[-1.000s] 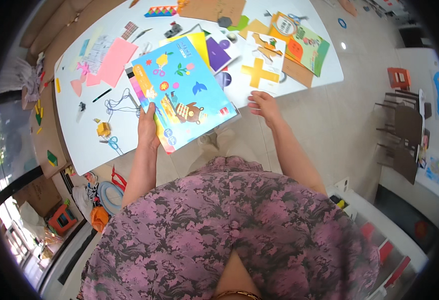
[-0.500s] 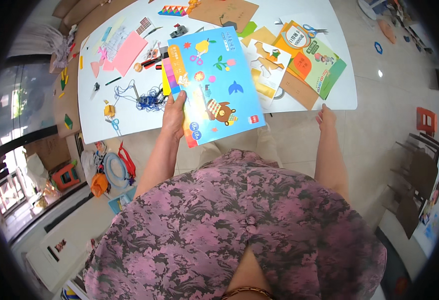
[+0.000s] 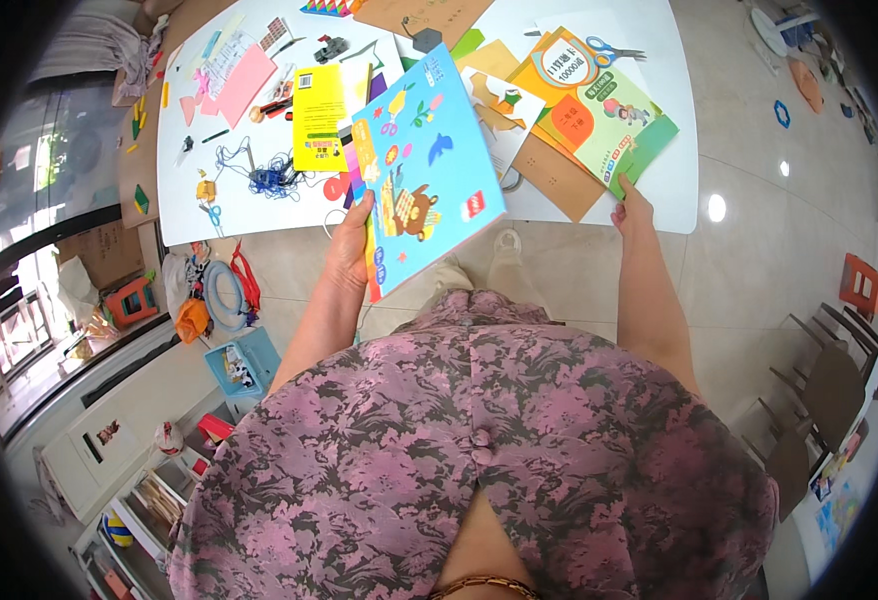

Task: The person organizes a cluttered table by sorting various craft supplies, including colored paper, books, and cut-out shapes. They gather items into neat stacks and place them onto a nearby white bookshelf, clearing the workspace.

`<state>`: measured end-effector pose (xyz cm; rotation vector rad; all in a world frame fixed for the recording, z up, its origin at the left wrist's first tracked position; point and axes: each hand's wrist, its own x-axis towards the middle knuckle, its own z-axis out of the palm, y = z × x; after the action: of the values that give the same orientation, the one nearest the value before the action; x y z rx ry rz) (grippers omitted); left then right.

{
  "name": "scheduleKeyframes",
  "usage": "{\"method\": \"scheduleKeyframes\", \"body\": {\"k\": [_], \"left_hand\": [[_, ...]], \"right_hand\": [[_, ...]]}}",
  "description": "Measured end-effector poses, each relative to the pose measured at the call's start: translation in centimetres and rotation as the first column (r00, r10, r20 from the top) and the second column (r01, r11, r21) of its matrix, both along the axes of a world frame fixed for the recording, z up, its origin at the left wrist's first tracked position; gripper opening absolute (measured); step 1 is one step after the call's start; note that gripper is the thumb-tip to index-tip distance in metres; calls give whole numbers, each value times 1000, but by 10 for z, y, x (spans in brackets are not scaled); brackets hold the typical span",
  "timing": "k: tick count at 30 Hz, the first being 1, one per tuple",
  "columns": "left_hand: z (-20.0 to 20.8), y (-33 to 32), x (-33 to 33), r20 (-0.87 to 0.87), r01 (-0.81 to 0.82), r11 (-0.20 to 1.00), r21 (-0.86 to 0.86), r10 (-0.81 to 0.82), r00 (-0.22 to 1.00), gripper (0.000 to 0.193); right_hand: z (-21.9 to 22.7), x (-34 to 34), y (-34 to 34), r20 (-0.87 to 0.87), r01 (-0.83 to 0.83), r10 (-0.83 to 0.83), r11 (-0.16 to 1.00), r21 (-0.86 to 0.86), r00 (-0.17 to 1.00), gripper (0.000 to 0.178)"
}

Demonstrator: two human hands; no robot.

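Note:
My left hand (image 3: 352, 243) is closed on the left edge of a flat blue pad of craft paper (image 3: 427, 170), its cover printed with a bear, a bird and fruit. The pad is tilted and held above the table's near edge. At the right, my right hand (image 3: 636, 209) pinches the near corner of a green workbook (image 3: 614, 150), thumb on top and fingers partly hidden. An orange book (image 3: 547, 75) lies partly under the workbook. Beside them are a brown envelope (image 3: 559, 178) and a white sheet with an animal cut-out (image 3: 499, 108). A yellow booklet (image 3: 319, 130) lies behind the blue pad.
Blue-handled scissors (image 3: 614, 50) lie beyond the workbook on the white table (image 3: 184, 190). Tangled blue cord (image 3: 274, 178), pink paper (image 3: 241, 88) and smaller scissors (image 3: 215, 214) are at the left. Dark chairs (image 3: 829, 385) stand on the floor at the right.
The blue pad has tilted and moved slightly left and down, uncovering the yellow booklet. My right hand has moved from beside the table edge onto the green workbook's corner.

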<state>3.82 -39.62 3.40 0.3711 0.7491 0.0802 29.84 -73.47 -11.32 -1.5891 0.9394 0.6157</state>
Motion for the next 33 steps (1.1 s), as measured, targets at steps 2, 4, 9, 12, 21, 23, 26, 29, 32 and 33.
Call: {"method": "scheduleKeyframes", "body": {"k": [2,4,9,12,21,23,26,29,32,33], "left_hand": [[-4,-4,1,-84,-21,992,123,32,996,40],[-3,-1,-1,-102,-1,973,230,25,994,37],[-1,-3,-7,-270,22,909,417,100,958,34],[-12,3,-10,-235,2,851,526,144,961,32],[-26,19,-9,-153,-92,730,678,263,953,32],[-25,20,-4,-122,-115,761,639,248,961,31],[-21,18,-12,-105,-148,812,564,249,963,31],[-29,19,-8,-121,-149,790,595,270,955,31],[-35,20,-11,-62,-202,819,537,278,959,33],[-36,20,-12,-44,-220,827,517,283,958,34]], "right_hand": [[10,1,3,-15,27,-25,987,159,1000,27],[23,-2,8,54,-44,26,931,362,998,24],[64,14,20,106,-156,118,831,534,987,17],[85,25,37,194,-228,148,831,507,970,15],[208,-17,78,483,-505,446,863,-9,753,16],[222,-19,74,509,-516,495,849,-111,704,16],[229,-24,66,559,-491,478,860,-141,677,17],[241,-29,62,585,-461,480,866,-196,654,17],[247,-33,50,592,-431,486,868,-246,643,18],[247,-34,50,608,-432,476,872,-230,636,18]]}}
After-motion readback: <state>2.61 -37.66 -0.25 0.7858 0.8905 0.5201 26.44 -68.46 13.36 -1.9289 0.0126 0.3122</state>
